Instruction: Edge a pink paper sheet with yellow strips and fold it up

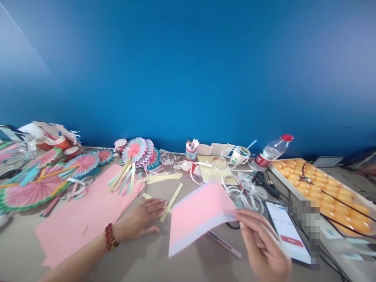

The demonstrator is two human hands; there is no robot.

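Note:
My right hand (260, 243) pinches the right edge of a pink paper sheet (196, 211) with pale lilac borders. The sheet is lifted off the table and tilted, curving a little. My left hand (143, 219), with a red bead bracelet at the wrist, lies flat with fingers stretched out. Its fingertips touch or nearly touch crossed pale yellow paper strips (175, 196). Under the raised sheet, partly hidden, lies a slim pinkish pen-like tool (225, 244). Larger pink paper sheets (88, 215) are spread to the left of my left hand.
Pleated paper rosettes (135, 150) and fans (32, 184) crowd the left. By the blue wall stand a pen cup (191, 150) and a tilted water bottle (272, 150). Ribbon rolls (239, 192), a glue gun (266, 184), a phone (286, 231) and an orange bumpy tray (329, 192) lie right.

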